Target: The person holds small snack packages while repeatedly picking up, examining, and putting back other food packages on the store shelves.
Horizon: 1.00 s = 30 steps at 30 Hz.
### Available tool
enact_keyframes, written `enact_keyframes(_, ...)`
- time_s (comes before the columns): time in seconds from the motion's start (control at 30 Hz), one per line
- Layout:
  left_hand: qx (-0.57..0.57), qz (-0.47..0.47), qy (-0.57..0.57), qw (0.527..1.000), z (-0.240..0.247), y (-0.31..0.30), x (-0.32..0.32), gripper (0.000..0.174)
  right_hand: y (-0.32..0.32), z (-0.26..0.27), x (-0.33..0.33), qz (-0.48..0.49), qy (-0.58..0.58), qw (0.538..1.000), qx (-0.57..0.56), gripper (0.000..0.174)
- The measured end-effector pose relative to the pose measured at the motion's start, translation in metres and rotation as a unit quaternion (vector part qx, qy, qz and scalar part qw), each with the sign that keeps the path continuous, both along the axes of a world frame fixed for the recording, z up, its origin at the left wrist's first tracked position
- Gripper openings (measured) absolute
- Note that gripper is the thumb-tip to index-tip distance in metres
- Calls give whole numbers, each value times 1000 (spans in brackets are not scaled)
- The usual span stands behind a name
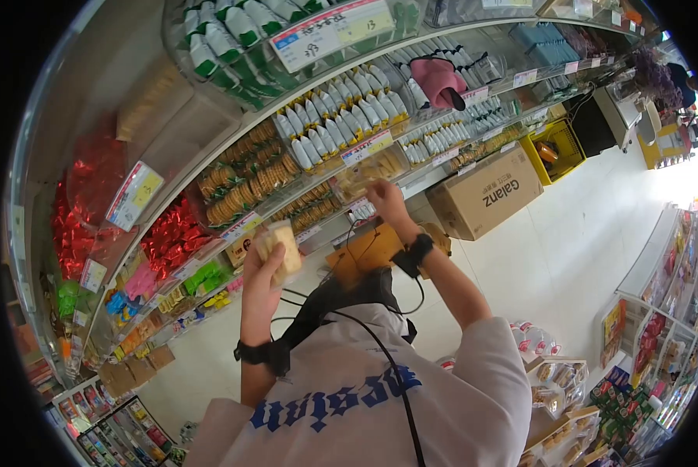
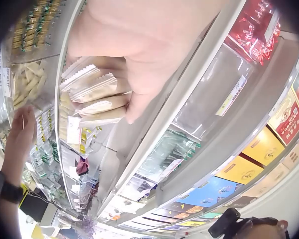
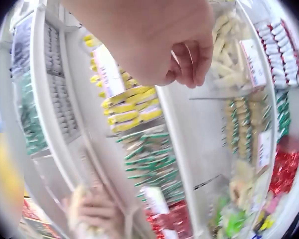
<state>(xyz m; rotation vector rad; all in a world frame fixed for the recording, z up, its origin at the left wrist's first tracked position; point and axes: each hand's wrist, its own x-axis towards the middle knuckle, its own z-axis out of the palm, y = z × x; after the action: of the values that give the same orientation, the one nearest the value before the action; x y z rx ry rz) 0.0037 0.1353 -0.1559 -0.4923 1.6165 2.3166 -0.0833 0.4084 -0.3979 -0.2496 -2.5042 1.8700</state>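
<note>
My left hand (image 1: 265, 272) (image 2: 139, 45) grips several pale wrapped packets (image 1: 281, 251) (image 2: 102, 94) standing side by side, with the thumb along one side. In the right wrist view that hand (image 3: 97, 211) is blurred at the lower left. Just beside a clear bin of pale stick-shaped pieces (image 1: 371, 173) (image 2: 29, 82) (image 3: 229, 59) is my right hand (image 1: 388, 204) (image 2: 22, 127) (image 3: 159, 45). Its fingers are loosely bent, and nothing shows between them. I cannot tell whether it touches the bin.
Shelves hold bins of green-and-white packets (image 1: 224, 35), round biscuits (image 1: 252, 183) and red-wrapped sweets (image 1: 170, 233). A pink item (image 1: 438, 82) lies over one bin. A cardboard box (image 1: 485, 191) and a yellow crate (image 1: 555, 152) stand on the floor. Cables hang before my body.
</note>
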Motion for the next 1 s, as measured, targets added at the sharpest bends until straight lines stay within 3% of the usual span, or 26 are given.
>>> enact_keyframes(0.1, -5, 10, -19, 1000, 4, 3, 9, 44, 9, -43, -54, -27, 41, 994, 102, 19)
enact_keyframes(0.2, -7, 8, -23, 1000, 3, 10, 13, 45, 5, -78, -106, -46, -30, 982, 182, 22)
enact_keyframes(0.3, -34, 7, -31, 999, -8, 9, 20, 47, -4, -113, -131, -23, 52, 980, 189, 29)
enact_keyframes(0.4, -43, 1, -57, 997, -14, 8, 25, 46, -3, -135, -140, -18, 16, 988, 153, 31)
enact_keyframes(0.77, -4, 32, -59, 998, -15, 6, 25, 45, 0, -182, -151, -22, 70, 944, 323, 33)
enact_keyframes(1.0, 8, 65, -17, 998, 14, 6, 18, 48, 13, -220, -133, -68, 250, 885, 386, 35)
